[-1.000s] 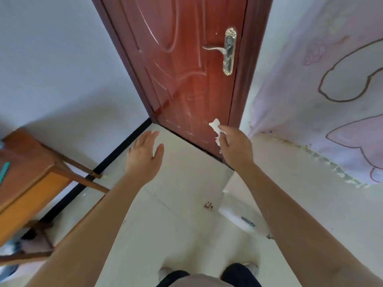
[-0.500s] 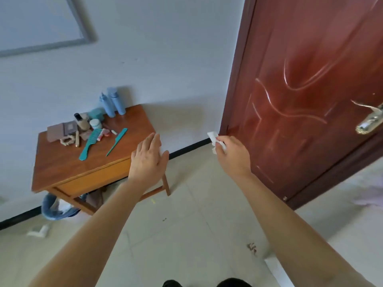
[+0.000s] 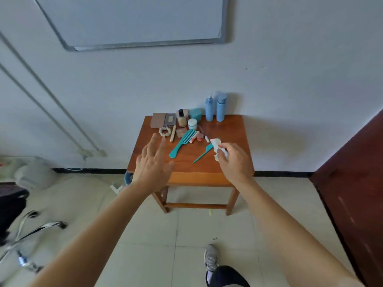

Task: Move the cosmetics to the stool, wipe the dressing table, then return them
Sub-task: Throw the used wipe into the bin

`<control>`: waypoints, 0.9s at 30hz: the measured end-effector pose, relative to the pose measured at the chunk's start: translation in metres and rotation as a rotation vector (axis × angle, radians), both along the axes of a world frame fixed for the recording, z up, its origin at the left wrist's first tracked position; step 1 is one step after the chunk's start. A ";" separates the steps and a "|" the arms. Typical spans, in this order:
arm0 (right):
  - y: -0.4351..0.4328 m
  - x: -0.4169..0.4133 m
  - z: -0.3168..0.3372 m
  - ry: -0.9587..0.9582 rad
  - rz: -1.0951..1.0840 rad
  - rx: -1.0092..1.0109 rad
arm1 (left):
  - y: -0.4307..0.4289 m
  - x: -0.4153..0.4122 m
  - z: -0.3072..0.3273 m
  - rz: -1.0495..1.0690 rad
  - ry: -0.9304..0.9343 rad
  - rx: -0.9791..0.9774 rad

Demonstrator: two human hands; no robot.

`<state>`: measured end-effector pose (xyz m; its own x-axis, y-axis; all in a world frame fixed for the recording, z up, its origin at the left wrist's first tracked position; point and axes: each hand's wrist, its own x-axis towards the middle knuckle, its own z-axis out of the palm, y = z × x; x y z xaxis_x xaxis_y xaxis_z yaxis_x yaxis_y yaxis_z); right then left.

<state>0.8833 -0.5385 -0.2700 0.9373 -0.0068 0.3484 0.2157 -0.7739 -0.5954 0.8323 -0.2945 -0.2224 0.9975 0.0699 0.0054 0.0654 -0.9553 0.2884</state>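
Observation:
A small wooden dressing table (image 3: 226, 131) stands against the white wall. On it lie two blue bottles (image 3: 215, 109), a teal jar (image 3: 195, 114), a small white-lidded jar (image 3: 192, 123), a beige bottle (image 3: 181, 119), brown palettes (image 3: 163, 120), a wide teal comb (image 3: 183, 142), a thin teal tail comb (image 3: 204, 153) and small items. My right hand (image 3: 235, 161) pinches a crumpled white tissue (image 3: 217, 148) in front of the table's right half. My left hand (image 3: 153, 162) is held out flat with fingers spread, in front of the table's left edge.
A dark red door (image 3: 356, 183) stands at the right. A whiteboard (image 3: 132, 19) hangs on the wall above. A chair with chrome legs (image 3: 31, 230) and white bags (image 3: 31, 172) are at the left on the tiled floor. My shoe (image 3: 211, 258) shows below.
The view has swung left from the door to face the dressing table head on. Both hands have kept their pose, the right still holding the tissue.

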 end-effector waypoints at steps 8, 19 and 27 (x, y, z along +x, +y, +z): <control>0.149 0.139 0.016 0.010 0.300 0.088 | 0.127 0.063 0.025 0.236 -0.039 0.078; 0.294 0.236 -0.004 0.076 0.383 0.064 | 0.271 0.164 -0.012 0.279 -0.005 0.041; 0.371 0.295 -0.028 0.216 0.039 0.028 | 0.389 0.304 -0.044 -0.036 0.110 -0.015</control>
<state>1.1780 -0.1672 -0.2976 0.9899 0.0237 0.1396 0.1099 -0.7501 -0.6522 1.1367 0.0945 -0.2664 0.9939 0.0333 -0.1052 0.0632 -0.9533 0.2954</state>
